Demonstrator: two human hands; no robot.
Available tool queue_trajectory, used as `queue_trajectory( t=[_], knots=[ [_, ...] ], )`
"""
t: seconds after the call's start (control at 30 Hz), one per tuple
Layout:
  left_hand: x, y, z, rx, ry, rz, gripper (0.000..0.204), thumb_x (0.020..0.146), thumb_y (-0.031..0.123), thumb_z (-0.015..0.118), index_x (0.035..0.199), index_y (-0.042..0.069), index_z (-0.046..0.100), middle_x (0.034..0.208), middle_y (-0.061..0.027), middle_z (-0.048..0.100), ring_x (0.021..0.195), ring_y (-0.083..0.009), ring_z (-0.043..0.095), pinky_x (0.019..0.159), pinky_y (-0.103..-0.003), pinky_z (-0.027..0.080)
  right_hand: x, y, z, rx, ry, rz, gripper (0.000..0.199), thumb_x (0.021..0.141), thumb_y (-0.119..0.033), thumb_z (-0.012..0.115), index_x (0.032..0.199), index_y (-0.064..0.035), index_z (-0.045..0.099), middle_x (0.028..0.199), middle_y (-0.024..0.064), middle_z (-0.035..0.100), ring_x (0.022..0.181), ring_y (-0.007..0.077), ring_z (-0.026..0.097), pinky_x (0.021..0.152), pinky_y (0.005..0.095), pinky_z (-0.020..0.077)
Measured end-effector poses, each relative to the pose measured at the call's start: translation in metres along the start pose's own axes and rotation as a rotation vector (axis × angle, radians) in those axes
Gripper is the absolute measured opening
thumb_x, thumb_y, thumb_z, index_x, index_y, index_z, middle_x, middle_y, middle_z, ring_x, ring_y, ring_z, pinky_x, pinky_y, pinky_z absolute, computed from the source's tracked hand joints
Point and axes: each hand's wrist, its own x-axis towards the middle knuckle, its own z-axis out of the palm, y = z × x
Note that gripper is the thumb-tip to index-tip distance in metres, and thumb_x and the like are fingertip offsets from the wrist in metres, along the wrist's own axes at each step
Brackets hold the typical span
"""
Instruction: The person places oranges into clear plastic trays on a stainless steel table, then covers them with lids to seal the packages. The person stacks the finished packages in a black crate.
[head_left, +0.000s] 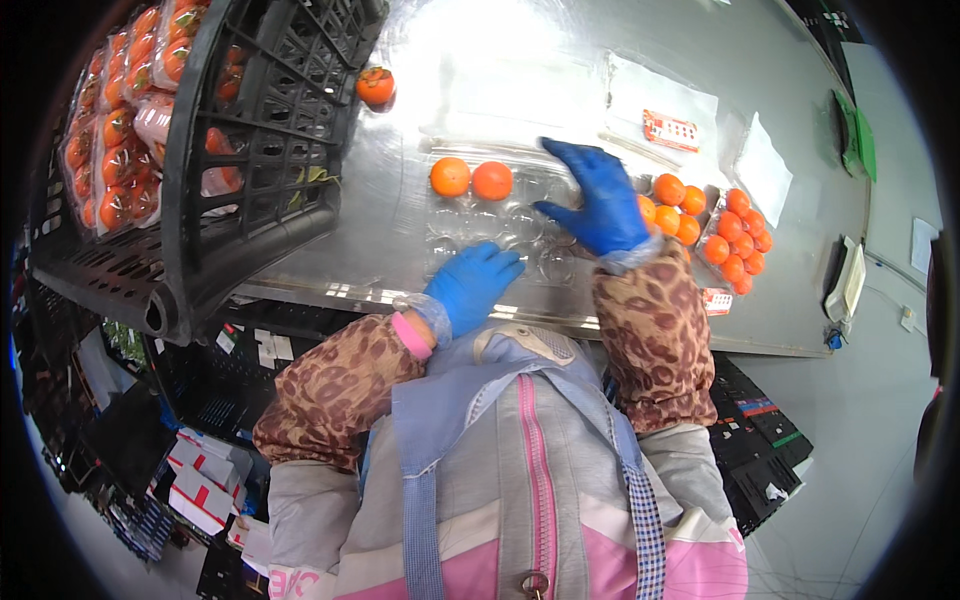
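Single head-worn fisheye, looking steeply down, close over steel table (760, 90); edges bend.

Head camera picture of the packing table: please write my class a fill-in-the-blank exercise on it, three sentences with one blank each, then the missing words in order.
1. Both hands, the left hand and the right hand, wear ____ gloves.
2. The clear plastic tray under the hands holds ____ orange fruits.
3. The black crate stands on the person's ____ side of the steel table.

Missing words: blue; two; left
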Motion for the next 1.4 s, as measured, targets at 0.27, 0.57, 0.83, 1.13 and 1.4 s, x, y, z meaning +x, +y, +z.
queue_trajectory(
  t=[0.27, 0.57, 0.83, 1.13, 1.4],
  knots=[
    [0.001, 0.001, 0.0, 0.001, -0.006, -0.028, 0.042, 0.073, 0.007, 0.059, 0.115, 0.007, 0.057, 0.11, -0.0054, 0.056, 0.096, -0.0257, 0.053, 0.085, -0.035, 0.047, -0.046, 0.054, -0.043, -0.253, -0.206, 0.186, 0.052, 0.067, -0.025, 0.078, 0.116, -0.0138, 0.062, 0.106, 0.0096, 0.062, 0.101, 0.0298, 0.057, 0.088, 0.04, 0.0438],
    [0.001, 0.0, 0.0, -0.011, -0.057, -0.018, 0.042, 0.075, 0.008, 0.054, 0.117, 0.004, 0.055, 0.112, -0.0076, 0.054, 0.099, -0.0261, 0.051, 0.089, -0.035, 0.045, -0.024, 0.044, -0.044, -0.399, -0.37, 0.136, 0.047, 0.067, -0.028, 0.077, 0.11, -0.0121, 0.065, 0.098, 0.01, 0.062, 0.093, 0.0307, 0.058, 0.085, 0.0401, 0.0444],
    [0.001, 0.0, 0.003, -0.019, -0.023, -0.032, 0.041, 0.074, 0.007, 0.059, 0.115, 0.006, 0.057, 0.109, -0.0062, 0.057, 0.095, -0.0256, 0.053, 0.086, -0.034, 0.046, -0.008, 0.009, -0.012, -0.01, 0.036, -0.049, 0.051, 0.067, -0.024, 0.08, 0.113, -0.0117, 0.062, 0.1, 0.0083, 0.064, 0.096, 0.0289, 0.057, 0.086, 0.0391, 0.0439],
    [0.001, 0.0, 0.001, -0.011, -0.02, -0.019, 0.042, 0.074, 0.008, 0.058, 0.116, 0.006, 0.057, 0.11, -0.0067, 0.056, 0.097, -0.026, 0.053, 0.087, -0.035, 0.046, 0.005, 0.01, 0.02, -0.191, 0.05, -0.172, 0.046, 0.064, -0.025, 0.078, 0.105, -0.0096, 0.064, 0.091, 0.0089, 0.063, 0.087, 0.0291, 0.058, 0.082, 0.0397, 0.0443],
    [0.001, -0.001, 0.0, 0.004, -0.029, -0.006, 0.042, 0.074, 0.007, 0.055, 0.116, 0.005, 0.056, 0.109, -0.0071, 0.055, 0.098, -0.0258, 0.052, 0.087, -0.034, 0.046, -0.003, 0.008, 0.01, -0.048, 0.011, -0.05, 0.059, 0.067, -0.03, 0.079, 0.119, -0.0118, 0.059, 0.111, 0.0129, 0.061, 0.104, 0.0312, 0.055, 0.092, 0.0409, 0.0426]
  ],
)
